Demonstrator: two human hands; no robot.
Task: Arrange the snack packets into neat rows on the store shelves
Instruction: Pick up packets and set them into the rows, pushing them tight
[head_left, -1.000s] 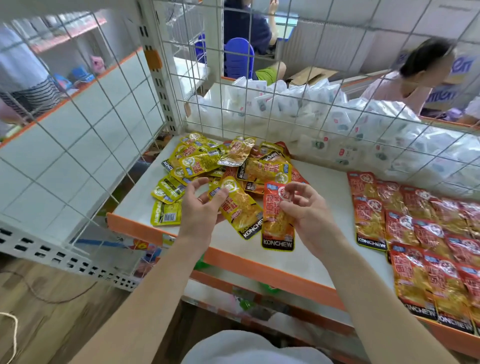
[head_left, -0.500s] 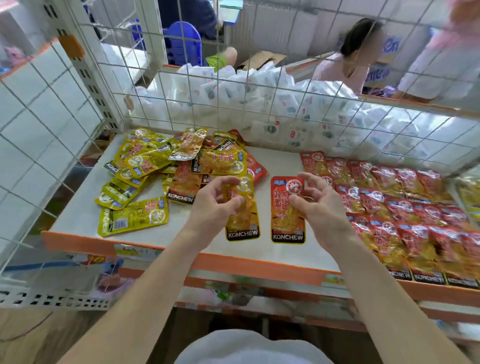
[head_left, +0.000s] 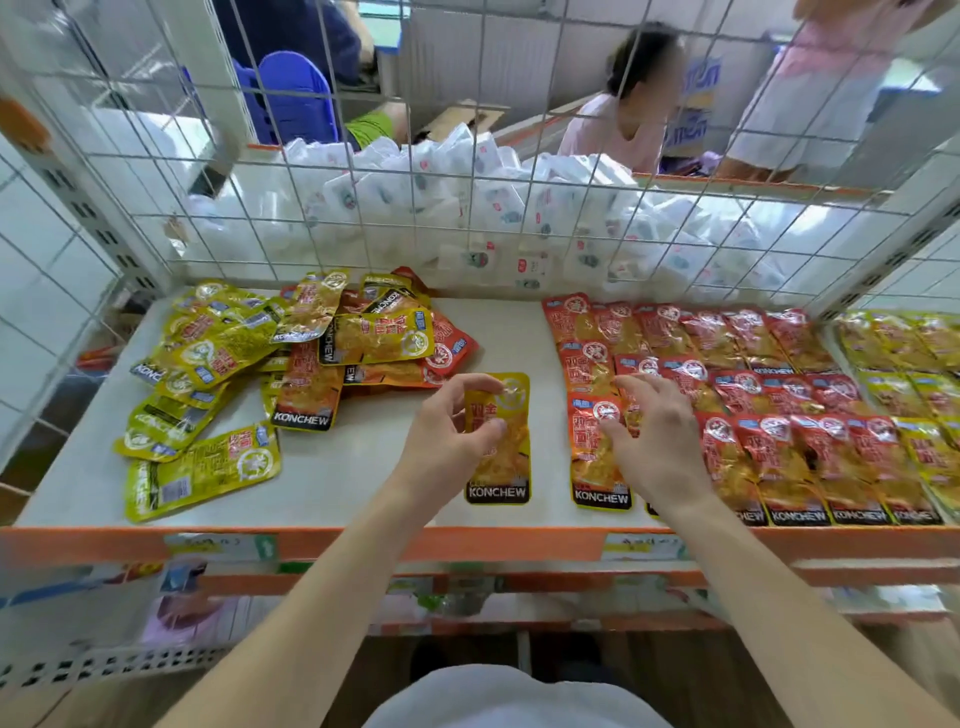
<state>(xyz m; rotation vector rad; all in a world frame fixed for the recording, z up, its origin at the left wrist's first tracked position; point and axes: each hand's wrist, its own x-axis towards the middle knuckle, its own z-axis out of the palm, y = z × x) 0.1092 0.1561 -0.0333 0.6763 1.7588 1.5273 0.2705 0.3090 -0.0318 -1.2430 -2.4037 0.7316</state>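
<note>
The left hand (head_left: 447, 436) pinches a yellow packet (head_left: 501, 467) near the shelf's (head_left: 363, 467) front edge. The right hand (head_left: 654, 441), fingers spread, lies over the red packet (head_left: 592, 457) at the rows' left end. Best to nudge that one flush with its neighbours, bottoms level.

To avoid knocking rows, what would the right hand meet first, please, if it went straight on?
Most likely the red packets in the row behind, just past the right hand; its height above them is unclear.
</note>
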